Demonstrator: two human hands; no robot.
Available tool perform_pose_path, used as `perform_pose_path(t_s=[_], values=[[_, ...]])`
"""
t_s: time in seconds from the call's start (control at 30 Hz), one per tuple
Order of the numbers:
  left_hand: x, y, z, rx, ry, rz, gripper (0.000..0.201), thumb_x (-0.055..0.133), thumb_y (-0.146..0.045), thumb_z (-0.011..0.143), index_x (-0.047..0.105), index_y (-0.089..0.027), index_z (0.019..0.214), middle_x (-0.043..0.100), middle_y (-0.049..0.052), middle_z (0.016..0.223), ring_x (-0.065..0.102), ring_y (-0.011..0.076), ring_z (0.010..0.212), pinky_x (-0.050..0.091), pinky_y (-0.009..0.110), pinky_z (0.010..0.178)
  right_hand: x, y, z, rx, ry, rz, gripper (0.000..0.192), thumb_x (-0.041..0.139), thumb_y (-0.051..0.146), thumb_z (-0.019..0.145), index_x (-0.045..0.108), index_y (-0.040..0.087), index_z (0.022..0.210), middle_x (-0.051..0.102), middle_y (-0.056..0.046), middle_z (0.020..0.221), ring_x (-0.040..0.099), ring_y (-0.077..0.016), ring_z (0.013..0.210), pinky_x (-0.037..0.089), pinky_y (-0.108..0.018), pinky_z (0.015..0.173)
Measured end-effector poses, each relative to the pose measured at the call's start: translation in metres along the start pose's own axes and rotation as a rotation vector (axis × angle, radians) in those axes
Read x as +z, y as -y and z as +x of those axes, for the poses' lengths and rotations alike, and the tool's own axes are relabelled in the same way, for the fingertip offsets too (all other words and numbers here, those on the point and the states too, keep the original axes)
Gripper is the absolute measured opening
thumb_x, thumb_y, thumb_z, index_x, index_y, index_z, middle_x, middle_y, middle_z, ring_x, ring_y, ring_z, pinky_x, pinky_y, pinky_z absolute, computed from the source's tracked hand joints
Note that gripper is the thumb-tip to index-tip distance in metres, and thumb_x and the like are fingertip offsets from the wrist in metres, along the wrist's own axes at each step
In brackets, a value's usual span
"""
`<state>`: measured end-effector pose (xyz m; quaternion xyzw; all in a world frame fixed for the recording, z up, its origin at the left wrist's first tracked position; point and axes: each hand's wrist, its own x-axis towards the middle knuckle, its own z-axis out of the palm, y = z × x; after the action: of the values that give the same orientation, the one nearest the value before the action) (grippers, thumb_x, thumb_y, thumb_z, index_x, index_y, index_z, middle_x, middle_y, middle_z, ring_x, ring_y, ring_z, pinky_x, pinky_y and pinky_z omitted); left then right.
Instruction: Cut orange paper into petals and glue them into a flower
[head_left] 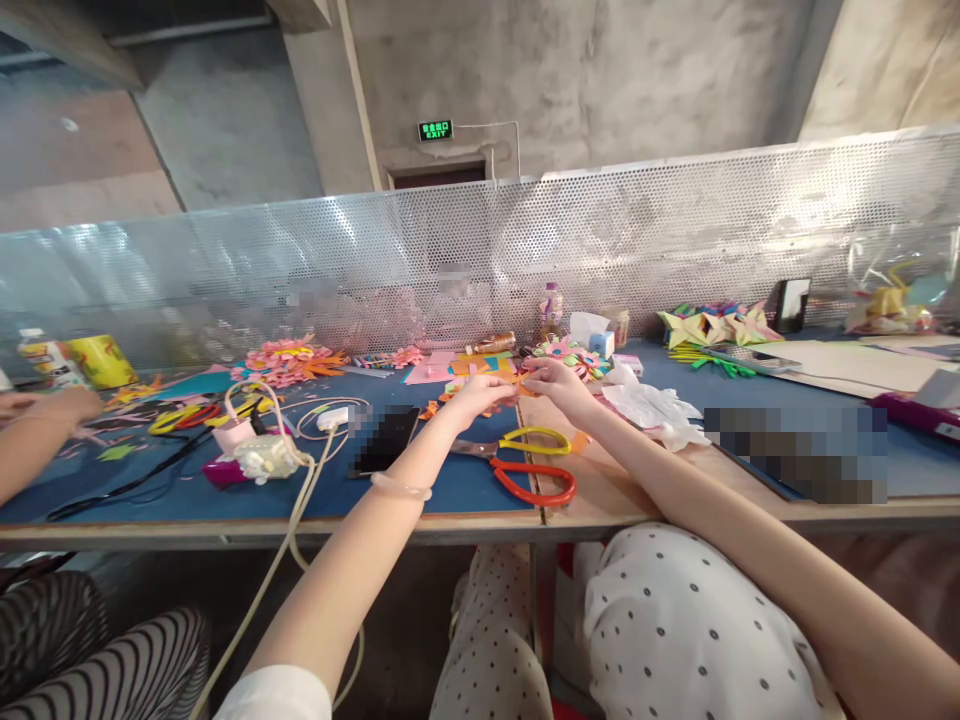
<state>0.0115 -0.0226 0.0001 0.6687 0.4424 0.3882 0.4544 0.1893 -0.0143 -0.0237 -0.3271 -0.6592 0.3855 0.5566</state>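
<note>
Orange paper piece [517, 384] sits pinched between the fingertips of the left hand [480, 392] and the right hand [553, 380], both closed on it from opposite sides, just above the surface [450, 495] and beyond the scissors [525, 462].

the counter [112, 500] has a dark blue top with a tan wooden strip at its near edge. one pair of scissors [534, 483] has red handles, the other pair of scissors [534, 436] yellow. the phone [386, 438] is black. the paper flower [294, 362] at far left is pink and orange. the near trousers [675, 620] are white with dark dots.
</note>
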Motion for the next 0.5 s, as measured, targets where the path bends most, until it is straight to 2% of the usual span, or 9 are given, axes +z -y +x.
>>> perform_pose_path(t_s=[0.13, 0.2, 0.33, 0.5], values=[[-0.002, 0.000, 0.003, -0.008, -0.027, -0.116, 0.020, 0.070, -0.028, 0.070, 0.069, -0.016, 0.086, 0.070, 0.006, 0.080, 0.064, 0.0147, 0.073, 0.042, 0.025, 0.062, -0.002, 0.001, 0.002, -0.180, -0.056, -0.212, 0.031, 0.066, 0.036, 0.075, 0.062, 0.019, 0.101, 0.065, -0.004, 0.090, 0.059, -0.0175, 0.083, 0.047, -0.033, 0.075], [-0.003, -0.001, 0.003, -0.032, -0.037, -0.194, 0.020, 0.070, -0.027, 0.069, 0.068, -0.016, 0.086, 0.069, 0.004, 0.079, 0.063, 0.0133, 0.072, 0.043, 0.025, 0.064, -0.003, 0.004, 0.002, -0.252, -0.035, -0.303, 0.025, 0.067, 0.038, 0.076, 0.065, 0.020, 0.093, 0.064, -0.005, 0.096, 0.059, -0.0176, 0.086, 0.047, -0.033, 0.076], [-0.004, -0.003, 0.003, -0.079, -0.037, -0.274, 0.019, 0.070, -0.025, 0.069, 0.066, -0.016, 0.085, 0.067, 0.003, 0.076, 0.063, 0.0121, 0.071, 0.043, 0.024, 0.064, -0.004, 0.010, 0.000, -0.301, 0.048, -0.416, 0.020, 0.069, 0.039, 0.075, 0.070, 0.023, 0.088, 0.062, -0.006, 0.098, 0.060, -0.0183, 0.088, 0.049, -0.032, 0.075], [-0.003, -0.004, 0.002, -0.100, -0.022, -0.271, 0.018, 0.069, -0.021, 0.067, 0.065, -0.015, 0.083, 0.065, 0.002, 0.071, 0.062, 0.0120, 0.067, 0.041, 0.023, 0.060, -0.005, 0.007, 0.001, -0.326, 0.040, -0.415, 0.016, 0.066, 0.036, 0.078, 0.073, 0.024, 0.086, 0.062, -0.006, 0.095, 0.060, -0.0189, 0.088, 0.050, -0.034, 0.076]])
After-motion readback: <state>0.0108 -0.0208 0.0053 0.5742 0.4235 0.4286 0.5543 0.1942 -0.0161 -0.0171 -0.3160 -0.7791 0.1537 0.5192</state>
